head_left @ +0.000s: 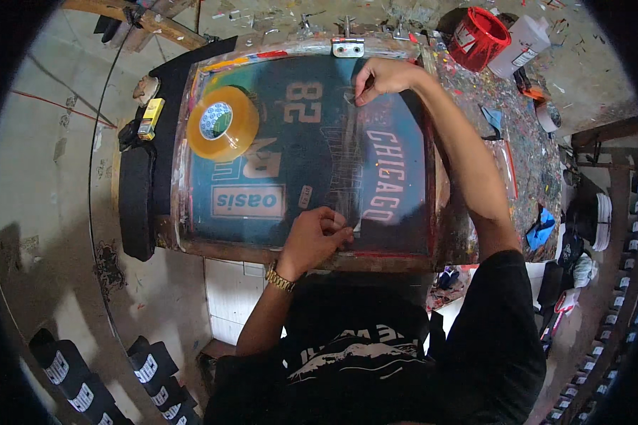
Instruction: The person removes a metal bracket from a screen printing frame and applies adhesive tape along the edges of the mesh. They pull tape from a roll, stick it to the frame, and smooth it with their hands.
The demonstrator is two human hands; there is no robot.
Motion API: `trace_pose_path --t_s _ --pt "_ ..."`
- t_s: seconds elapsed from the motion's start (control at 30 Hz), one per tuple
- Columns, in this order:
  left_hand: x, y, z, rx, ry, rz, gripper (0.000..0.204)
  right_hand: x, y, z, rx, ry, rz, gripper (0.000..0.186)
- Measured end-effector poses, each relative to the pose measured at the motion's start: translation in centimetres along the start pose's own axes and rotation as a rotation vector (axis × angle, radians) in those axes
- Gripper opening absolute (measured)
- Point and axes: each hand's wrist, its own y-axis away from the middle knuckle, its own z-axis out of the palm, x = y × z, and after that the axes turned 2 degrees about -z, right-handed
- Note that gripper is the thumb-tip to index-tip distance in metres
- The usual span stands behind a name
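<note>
A wood-framed printing screen (191, 234) with a dark teal mesh lies flat in front of me. A strip of clear tape (349, 156) runs down the mesh between my hands. My left hand (316, 237), with a gold watch on the wrist, pinches the strip's near end at the screen's front edge. My right hand (380, 76) presses the far end down near the screen's back edge, fingers closed on it. A roll of amber tape (223, 124) rests on the mesh at the left.
A red tub (479, 37) and a white bottle (521, 44) stand at the back right on a paint-spattered bench (507, 134). A metal hinge clamp (348, 47) holds the screen's far edge. A small yellow box (151, 117) lies left of the frame. Black folded garments (85, 375) lie at lower left.
</note>
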Motion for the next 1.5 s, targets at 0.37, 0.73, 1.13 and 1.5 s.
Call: trace_pose_path --t_s 0.37,0.73,1.13,1.5 --pt "-0.3 0.4 0.3 0.126 -0.207 0.013 0.042 -0.9 0.5 1.0 0.025 -0.003 -0.037 0.018" --pt "0.3 0.8 0.4 0.14 -0.321 0.059 0.041 -0.4 0.5 1.8 0.08 0.041 -0.081 0.015" --pt "0.7 0.6 0.6 0.148 -0.362 -0.008 0.038 -0.1 0.9 2.3 0.152 0.079 -0.125 0.017" --pt "0.8 0.1 0.5 0.14 -0.406 0.008 0.038 0.4 0.8 2.2 0.155 0.089 -0.14 0.027"
